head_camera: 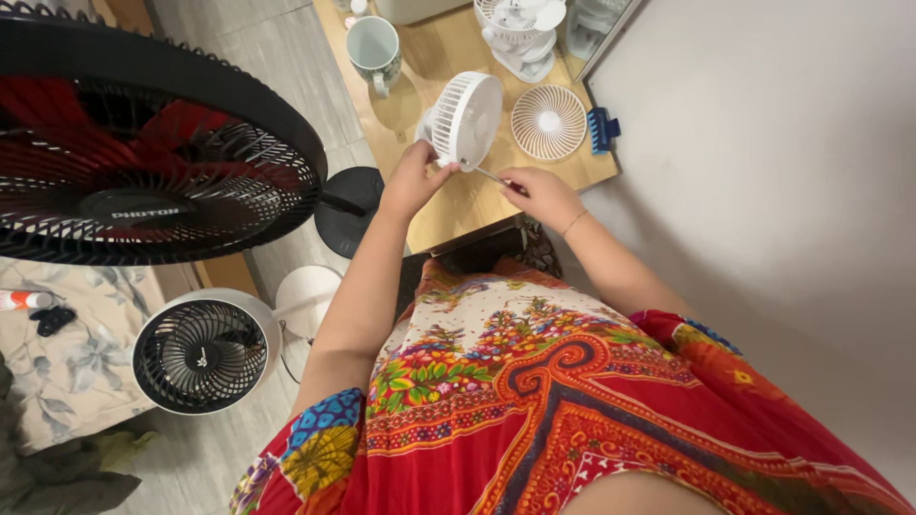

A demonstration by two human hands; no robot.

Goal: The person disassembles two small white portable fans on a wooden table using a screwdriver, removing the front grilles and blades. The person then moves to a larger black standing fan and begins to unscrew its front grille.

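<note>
Screwdriver (491,177) tip hidden behind white fan (465,119); right hand (542,194) grips it.

The wooden table (448,205) is small and crowded. A mug (373,48) stands far left, another white fan (520,33) far back, and a round grille (549,122) with a blue brush (601,130) on the right. The wall (763,143) blocks the right side. Bare wood lies near the front edge. A big black fan (143,143) blocks the left.
</note>
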